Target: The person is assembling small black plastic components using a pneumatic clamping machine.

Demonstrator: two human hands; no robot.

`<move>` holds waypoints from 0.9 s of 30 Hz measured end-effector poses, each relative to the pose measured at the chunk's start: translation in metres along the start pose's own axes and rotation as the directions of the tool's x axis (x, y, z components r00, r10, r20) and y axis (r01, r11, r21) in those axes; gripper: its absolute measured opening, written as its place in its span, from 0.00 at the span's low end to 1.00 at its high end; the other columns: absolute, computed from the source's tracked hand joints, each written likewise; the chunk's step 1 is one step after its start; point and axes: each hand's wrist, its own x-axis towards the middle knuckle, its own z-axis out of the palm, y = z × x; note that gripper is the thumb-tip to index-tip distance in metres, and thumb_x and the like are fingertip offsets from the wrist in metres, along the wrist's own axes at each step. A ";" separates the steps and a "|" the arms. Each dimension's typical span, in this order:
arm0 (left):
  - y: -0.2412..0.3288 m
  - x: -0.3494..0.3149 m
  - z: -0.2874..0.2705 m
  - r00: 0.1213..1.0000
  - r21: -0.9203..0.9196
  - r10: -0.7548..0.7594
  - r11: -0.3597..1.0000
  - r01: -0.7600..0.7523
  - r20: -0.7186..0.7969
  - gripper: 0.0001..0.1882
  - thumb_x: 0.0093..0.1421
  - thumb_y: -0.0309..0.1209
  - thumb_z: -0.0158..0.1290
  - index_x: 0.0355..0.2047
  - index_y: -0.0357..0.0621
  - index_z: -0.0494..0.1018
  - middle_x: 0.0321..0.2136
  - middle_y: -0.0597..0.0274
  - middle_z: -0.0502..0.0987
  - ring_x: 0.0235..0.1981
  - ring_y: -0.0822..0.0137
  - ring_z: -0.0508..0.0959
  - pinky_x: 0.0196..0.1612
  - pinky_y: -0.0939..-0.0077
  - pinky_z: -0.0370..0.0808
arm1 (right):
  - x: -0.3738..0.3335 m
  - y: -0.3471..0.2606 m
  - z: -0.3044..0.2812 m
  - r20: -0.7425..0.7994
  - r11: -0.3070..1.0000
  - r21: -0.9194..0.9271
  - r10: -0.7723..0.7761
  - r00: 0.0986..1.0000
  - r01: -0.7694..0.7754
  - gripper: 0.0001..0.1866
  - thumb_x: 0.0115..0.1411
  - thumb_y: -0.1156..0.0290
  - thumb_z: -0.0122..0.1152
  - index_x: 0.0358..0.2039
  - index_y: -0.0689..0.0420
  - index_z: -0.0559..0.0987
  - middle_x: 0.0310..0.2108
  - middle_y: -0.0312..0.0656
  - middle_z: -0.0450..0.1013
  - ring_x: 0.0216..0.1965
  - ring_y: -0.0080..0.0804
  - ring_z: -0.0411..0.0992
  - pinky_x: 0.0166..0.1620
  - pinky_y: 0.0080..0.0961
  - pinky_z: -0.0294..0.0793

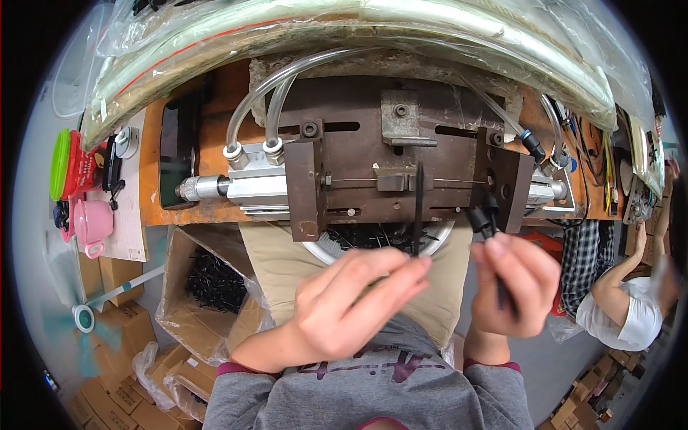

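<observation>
Black, thin plastic strip point(418, 208) stands upright at frame centre, its lower end pinched in the left hand's point(351, 301) fingertips, its top crossing the rusty brown metal jig point(401, 143) on the orange desk point(154, 158). It looks light and bendy, best held near the base. Right of centre, the right hand point(516, 283) is clenched on a similar black plastic piece with a knobbed head point(485, 215). Below the jig, a white bowl of black strips point(380, 240) rests on the lap.

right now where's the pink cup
In the head view, the pink cup sits far left on the bench edge, below the green lid.
</observation>
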 end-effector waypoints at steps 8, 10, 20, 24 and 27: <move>-0.018 0.007 0.019 0.996 0.353 0.068 0.932 -0.086 0.063 0.16 0.42 0.24 0.67 0.34 0.36 0.81 0.47 0.51 0.80 0.21 0.71 0.77 0.25 0.80 0.72 | -0.002 0.008 -0.007 0.074 0.770 0.507 0.408 0.910 -0.386 0.12 0.51 0.76 0.73 0.35 0.62 0.80 0.35 0.44 0.74 0.28 0.28 0.75 0.31 0.22 0.76; -0.018 0.010 0.018 0.995 0.370 0.065 0.925 -0.089 0.076 0.16 0.42 0.24 0.67 0.34 0.36 0.81 0.47 0.52 0.81 0.19 0.72 0.76 0.24 0.81 0.70 | 0.004 0.001 -0.007 0.131 0.595 0.660 0.509 0.850 -0.458 0.10 0.52 0.77 0.71 0.34 0.64 0.79 0.34 0.46 0.72 0.23 0.27 0.74 0.28 0.19 0.77; -0.015 0.012 0.013 0.993 0.344 0.002 0.938 -0.042 0.115 0.17 0.42 0.24 0.67 0.35 0.36 0.81 0.47 0.53 0.81 0.22 0.71 0.78 0.26 0.81 0.71 | 0.007 0.006 -0.010 0.400 0.152 0.813 0.555 0.729 -0.562 0.08 0.55 0.78 0.65 0.33 0.69 0.76 0.33 0.50 0.70 0.19 0.27 0.73 0.23 0.18 0.77; -0.009 0.018 0.005 0.996 -0.013 -0.028 0.999 0.029 0.087 0.20 0.43 0.23 0.68 0.39 0.37 0.81 0.44 0.52 0.82 0.30 0.65 0.83 0.31 0.79 0.77 | 0.006 0.006 -0.010 0.495 -0.003 0.811 0.537 0.683 -0.585 0.08 0.55 0.79 0.65 0.32 0.69 0.76 0.33 0.51 0.70 0.19 0.27 0.72 0.23 0.18 0.76; -0.002 0.010 0.002 0.996 -0.382 0.038 0.924 -0.006 0.075 0.23 0.42 0.22 0.69 0.42 0.37 0.80 0.42 0.52 0.82 0.36 0.61 0.84 0.36 0.75 0.80 | 0.008 0.002 -0.009 0.583 -0.098 0.775 0.492 0.647 -0.624 0.07 0.54 0.80 0.64 0.32 0.69 0.76 0.32 0.51 0.71 0.19 0.27 0.72 0.23 0.17 0.76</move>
